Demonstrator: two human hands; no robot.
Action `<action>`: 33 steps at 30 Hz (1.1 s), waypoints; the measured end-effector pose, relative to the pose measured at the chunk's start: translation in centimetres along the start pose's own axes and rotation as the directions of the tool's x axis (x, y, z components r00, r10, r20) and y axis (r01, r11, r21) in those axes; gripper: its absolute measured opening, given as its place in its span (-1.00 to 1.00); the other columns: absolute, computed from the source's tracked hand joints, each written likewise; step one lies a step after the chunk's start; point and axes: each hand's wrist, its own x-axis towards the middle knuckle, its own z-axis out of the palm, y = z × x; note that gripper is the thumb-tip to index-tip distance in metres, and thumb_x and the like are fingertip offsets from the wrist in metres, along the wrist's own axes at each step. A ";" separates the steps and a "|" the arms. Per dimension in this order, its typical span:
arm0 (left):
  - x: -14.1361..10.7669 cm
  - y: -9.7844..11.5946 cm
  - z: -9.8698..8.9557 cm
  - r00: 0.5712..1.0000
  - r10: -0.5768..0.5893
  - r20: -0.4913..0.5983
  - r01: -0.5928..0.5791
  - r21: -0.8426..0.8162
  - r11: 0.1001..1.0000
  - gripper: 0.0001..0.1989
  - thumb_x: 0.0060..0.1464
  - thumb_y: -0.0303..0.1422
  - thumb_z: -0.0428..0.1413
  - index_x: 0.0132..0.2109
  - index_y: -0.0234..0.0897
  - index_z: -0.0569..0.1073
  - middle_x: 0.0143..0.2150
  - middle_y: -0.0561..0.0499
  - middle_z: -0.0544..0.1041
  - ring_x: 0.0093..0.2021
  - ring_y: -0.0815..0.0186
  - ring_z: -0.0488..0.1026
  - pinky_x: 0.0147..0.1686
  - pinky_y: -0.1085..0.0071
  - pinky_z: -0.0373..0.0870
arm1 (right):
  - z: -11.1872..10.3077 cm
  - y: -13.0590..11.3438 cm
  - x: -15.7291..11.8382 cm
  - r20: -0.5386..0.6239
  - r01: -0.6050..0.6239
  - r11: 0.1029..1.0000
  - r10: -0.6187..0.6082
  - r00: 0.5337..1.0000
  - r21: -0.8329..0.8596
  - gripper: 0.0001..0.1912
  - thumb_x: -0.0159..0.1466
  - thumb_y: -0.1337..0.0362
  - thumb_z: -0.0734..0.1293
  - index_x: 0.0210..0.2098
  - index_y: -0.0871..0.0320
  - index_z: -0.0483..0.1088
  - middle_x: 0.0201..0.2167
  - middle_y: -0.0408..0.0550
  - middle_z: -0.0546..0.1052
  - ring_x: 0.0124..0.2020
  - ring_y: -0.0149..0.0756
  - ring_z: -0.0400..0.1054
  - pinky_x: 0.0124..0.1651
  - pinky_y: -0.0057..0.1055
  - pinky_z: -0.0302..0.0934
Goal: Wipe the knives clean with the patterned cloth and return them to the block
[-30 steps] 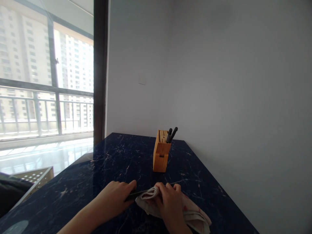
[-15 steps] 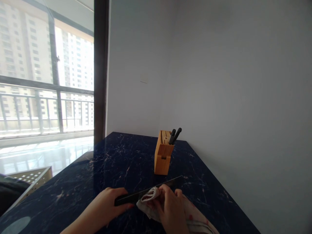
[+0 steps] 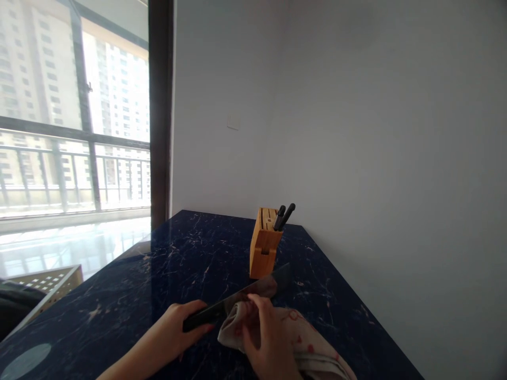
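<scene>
- So the knife [image 3: 255, 289] is the thing to look at: it's in front of the person, long axis on a slant, handle near-left and tip far-right.
- Left hand [image 3: 174, 327] owns the grip. Its fingers are wrapped around the handle [image 3: 204, 316], so it's the nearer hand at that end, no contest.
- Right hand [image 3: 267, 338] has a bunched, red-patterned cloth [image 3: 309, 338] pinched in its fingers, with the loose part trailing near-right over the tabletop [image 3: 198, 253].
- Key bit imo: the folded end of the cloth sits on the near side of the blade [image 3: 279, 279], handle end, so the tip lies beyond and to the right of the right fingertips. Can't tell if they actually touch metal.
- Broad face of the blade looks turned toward the person, since there's kinda a hand reflected in it.
- Knife block [image 3: 264, 256] stands just past the blade, two dark handles [image 3: 288, 215] poking out the top. They overlap in view, so I can't say how close they really are.
</scene>
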 end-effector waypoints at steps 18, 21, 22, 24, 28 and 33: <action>-0.5 1.1 0.5 0.993 0.109 -0.054 -0.105 0.064 0.992 -0.75 0.04 -0.22 -0.03 -0.22 -0.26 0.42 -0.46 0.09 0.50 -0.50 0.38 0.40 -0.51 0.57 0.23 | 2.7 -2.2 0.2 -0.034 0.040 0.951 -0.053 0.998 -0.307 -0.61 0.07 0.41 0.23 -0.08 0.18 0.19 -0.21 0.09 0.40 -0.23 -0.08 0.30 -0.21 -0.15 0.22; -0.6 1.3 0.1 0.986 0.154 -0.058 -0.146 0.128 0.981 -0.76 0.05 -0.21 -0.04 -0.22 -0.22 0.41 -0.39 0.07 0.52 -0.41 0.34 0.44 -0.43 0.55 0.25 | 2.5 -2.1 0.3 -0.026 0.044 0.958 -0.054 0.998 -0.284 -0.57 0.02 0.50 0.21 -0.11 0.17 0.19 -0.29 0.02 0.42 -0.29 -0.12 0.31 -0.24 -0.18 0.20; -0.6 1.2 -0.1 0.983 0.175 -0.058 -0.164 0.155 0.974 -0.77 0.06 -0.21 -0.04 -0.22 -0.21 0.40 -0.36 0.06 0.52 -0.38 0.33 0.44 -0.41 0.54 0.25 | 2.5 -2.1 0.3 -0.023 0.040 0.963 -0.048 0.999 -0.267 -0.57 0.00 0.52 0.21 -0.12 0.16 0.19 -0.32 0.00 0.42 -0.30 -0.13 0.31 -0.25 -0.19 0.20; -0.7 1.0 -0.4 0.977 0.206 -0.058 -0.191 0.198 0.961 -0.77 0.06 -0.20 -0.05 -0.22 -0.20 0.39 -0.33 0.05 0.51 -0.34 0.32 0.45 -0.38 0.53 0.25 | 2.6 -2.3 0.2 -0.021 0.022 0.972 -0.027 0.999 -0.234 -0.57 -0.01 0.52 0.22 -0.13 0.14 0.20 -0.35 -0.04 0.42 -0.32 -0.15 0.30 -0.25 -0.20 0.19; -0.8 0.8 -0.9 0.979 0.197 -0.048 -0.185 0.188 0.965 -0.76 0.09 -0.20 -0.07 -0.22 -0.20 0.39 -0.35 0.06 0.50 -0.35 0.34 0.44 -0.38 0.53 0.25 | 3.1 -2.7 -0.2 -0.063 0.057 0.973 -0.072 0.995 -0.222 -0.47 -0.02 0.30 0.33 -0.04 0.17 0.17 -0.20 0.07 0.40 -0.21 -0.05 0.26 -0.17 -0.13 0.14; -1.0 1.1 -0.3 0.991 0.107 -0.077 -0.096 0.135 0.986 -0.71 0.08 -0.15 -0.07 -0.19 -0.22 0.40 -0.40 0.05 0.50 -0.40 0.32 0.44 -0.41 0.51 0.27 | 3.1 -2.7 -0.1 -0.065 0.049 0.952 -0.072 0.995 -0.303 -0.39 -0.09 0.29 0.39 -0.04 0.21 0.19 -0.15 0.12 0.39 -0.20 -0.02 0.24 -0.15 -0.11 0.10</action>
